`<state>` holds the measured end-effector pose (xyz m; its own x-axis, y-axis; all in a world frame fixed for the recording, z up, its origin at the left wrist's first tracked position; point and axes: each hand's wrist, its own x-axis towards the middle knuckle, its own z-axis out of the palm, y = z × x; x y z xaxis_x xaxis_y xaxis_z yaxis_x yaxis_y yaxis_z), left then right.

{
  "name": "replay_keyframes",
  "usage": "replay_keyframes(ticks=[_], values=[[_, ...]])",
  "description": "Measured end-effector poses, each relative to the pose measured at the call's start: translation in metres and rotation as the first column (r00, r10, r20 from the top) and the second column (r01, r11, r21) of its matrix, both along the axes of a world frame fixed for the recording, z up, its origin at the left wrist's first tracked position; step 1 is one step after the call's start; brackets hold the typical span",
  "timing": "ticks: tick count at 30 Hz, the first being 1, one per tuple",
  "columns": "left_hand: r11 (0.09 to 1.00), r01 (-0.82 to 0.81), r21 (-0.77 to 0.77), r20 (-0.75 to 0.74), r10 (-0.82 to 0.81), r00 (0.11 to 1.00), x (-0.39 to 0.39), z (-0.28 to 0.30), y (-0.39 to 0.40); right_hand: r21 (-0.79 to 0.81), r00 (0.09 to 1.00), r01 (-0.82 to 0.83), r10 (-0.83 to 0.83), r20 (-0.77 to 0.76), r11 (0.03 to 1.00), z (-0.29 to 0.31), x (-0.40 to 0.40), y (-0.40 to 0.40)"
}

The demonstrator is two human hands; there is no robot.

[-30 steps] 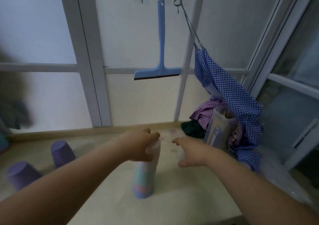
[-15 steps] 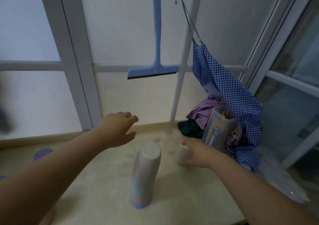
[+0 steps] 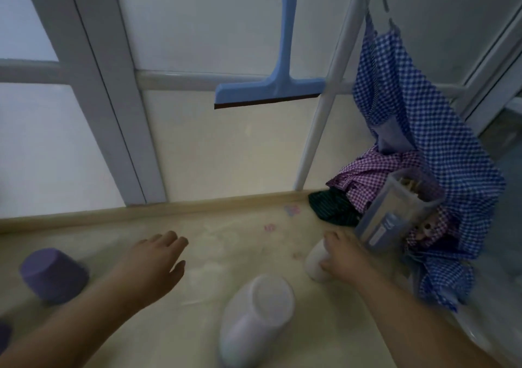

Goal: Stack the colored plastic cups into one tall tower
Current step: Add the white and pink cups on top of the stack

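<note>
A tower of upturned cups [image 3: 255, 319], white on top, stands on the beige floor at the bottom centre. My right hand [image 3: 343, 257] is closed round a single white cup [image 3: 315, 260] that rests on the floor right of the tower. My left hand [image 3: 152, 263] hovers open, palm down, left of the tower and touches nothing. A purple cup [image 3: 53, 274] stands upside down at the far left, and the edge of another purple cup [image 3: 4, 336] shows at the frame's left border.
A blue squeegee [image 3: 271, 91] hangs on the wall above. At the right lie checked cloths [image 3: 423, 153] and a clear plastic container [image 3: 395, 212], close to my right hand. A wooden skirting [image 3: 158, 209] runs along the wall's foot.
My left hand let go of the tower's top and drew away to the left, open. My right hand reached down to the right and closed on the white cup. The camera tilted down.
</note>
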<state>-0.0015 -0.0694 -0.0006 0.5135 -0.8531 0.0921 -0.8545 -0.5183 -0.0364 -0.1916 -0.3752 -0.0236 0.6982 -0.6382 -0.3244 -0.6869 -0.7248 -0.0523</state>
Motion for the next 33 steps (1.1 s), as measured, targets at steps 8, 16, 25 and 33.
replay_keyframes(ticks=[8, 16, 25, 33], values=[[0.996, -0.086, 0.037, -0.083, 0.089, 0.993, -0.004, 0.000, 0.026, 0.046, 0.994, -0.050, 0.045, 0.103, 0.998, 0.019, 0.010, 0.019], [0.981, -0.180, -0.072, 0.006, 0.181, 0.984, -0.031, 0.049, 0.084, -0.066, 0.788, -0.422, 0.402, 0.467, 0.904, 0.183, 0.035, 0.117], [0.903, -0.375, -0.211, -0.024, 0.378, 0.925, -0.056, 0.068, 0.195, -0.111, 0.556, -0.733, 0.685, 0.470, 0.671, 0.182, 0.053, 0.264], [0.900, -0.435, -0.025, -0.180, 0.424, 0.888, -0.043, 0.013, 0.246, 0.023, 0.662, -0.722, 0.680, 0.314, 0.692, 0.098, 0.083, 0.326]])
